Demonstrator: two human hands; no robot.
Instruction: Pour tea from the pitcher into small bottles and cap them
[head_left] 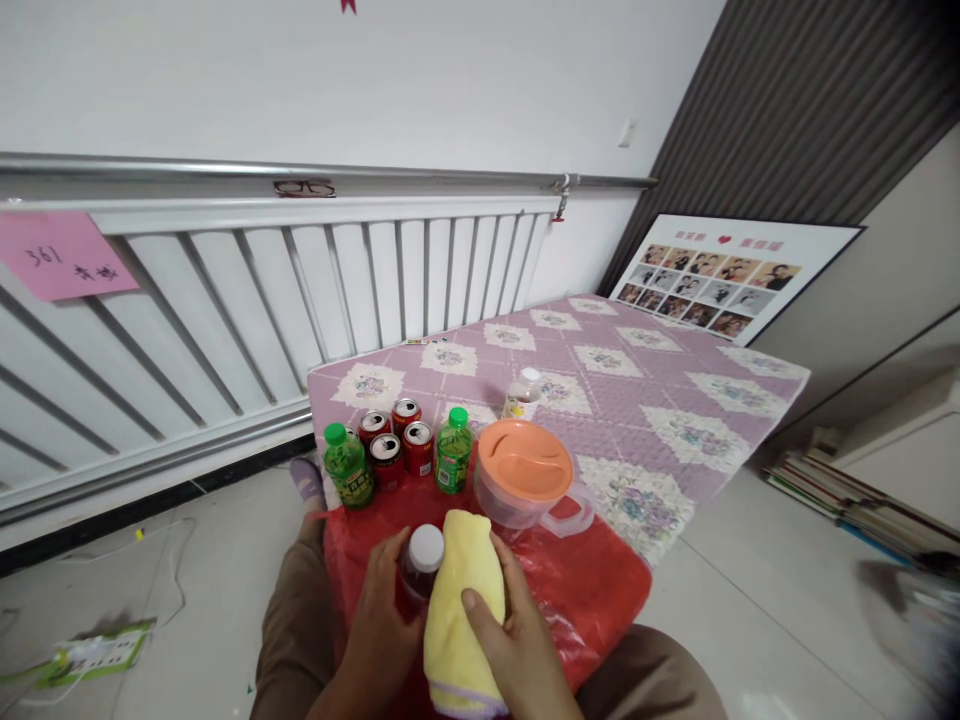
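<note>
My left hand (382, 610) is wrapped round a clear bottle with a white cap (427, 549) and dark contents, held upright over the red plastic sheet (600, 600). Fingers closed, my right hand (521, 625) grips a folded yellow cloth (463, 590) with a purple edge. The cloth lies against the bottle's right side and hides part of it. Just beyond my hands stands a clear plastic pitcher with an orange lid (525, 462). To its left are a green bottle (454, 455), several red cans (387, 460) and another green bottle (349, 470).
A purple flowered cloth (607, 385) covers the table. Behind the pitcher is a clear bottle with a white cap (523, 395). A white radiator (337, 285) runs along the wall, and a photo board (720, 275) leans at the far right. A power strip (97, 655) lies on the floor.
</note>
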